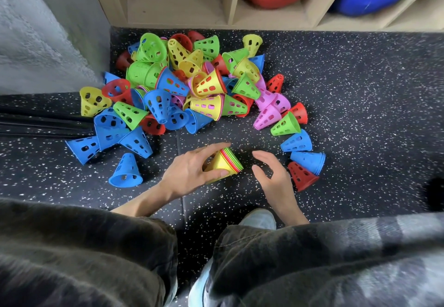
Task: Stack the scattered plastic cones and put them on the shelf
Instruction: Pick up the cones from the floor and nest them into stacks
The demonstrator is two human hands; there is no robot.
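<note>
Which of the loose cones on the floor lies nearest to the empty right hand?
The red cone just right of the right hand, lying on its side below a blue one; every other loose cone lies farther away.

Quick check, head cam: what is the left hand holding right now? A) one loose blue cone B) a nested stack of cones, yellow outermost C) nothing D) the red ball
B: the left hand grips a nested stack of cones with yellow outermost and several coloured rims showing, while the right hand is open beside it.
</note>
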